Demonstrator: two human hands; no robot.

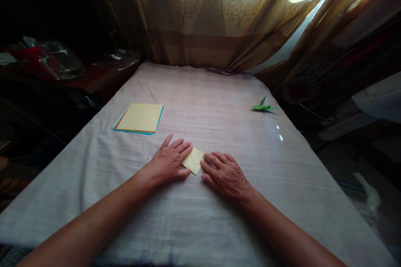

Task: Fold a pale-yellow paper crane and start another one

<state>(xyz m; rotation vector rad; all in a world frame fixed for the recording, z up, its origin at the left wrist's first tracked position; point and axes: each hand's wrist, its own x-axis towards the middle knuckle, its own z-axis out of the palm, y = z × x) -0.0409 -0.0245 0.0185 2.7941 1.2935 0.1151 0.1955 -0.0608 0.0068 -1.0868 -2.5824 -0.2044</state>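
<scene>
At my far left, a reddish-brown tabletop (100,73) stands in shadow. Next, on the pale cloth (200,91), lies a stack of square origami paper (142,117), cream on top, with blue, red and pale green edges peeking out unevenly. It sits well apart from my fingers.

My left hand (171,159) lies nearly flat, thumb set away from the fingers, the fingertips over the left side of the folded cream paper (196,161). I'm pressing rather than gripping it, as I judge. That paper lies on the cloth between my two hands, a small packet with flap edges showing on its upper face. My right hand (226,175) is half curled, its index fingertip at the right edge; whether the thumb pinches underneath, I cannot tell.

The cloth is wrinkled and probably soft, so a hard press could leave a crooked crease. Uneven pressure from my two hands might twist the packet or let a flap spring up.

Farther right, near the cloth's edge, a green origami crane (263,107) rests; a tug on the fabric could topple it.
</scene>
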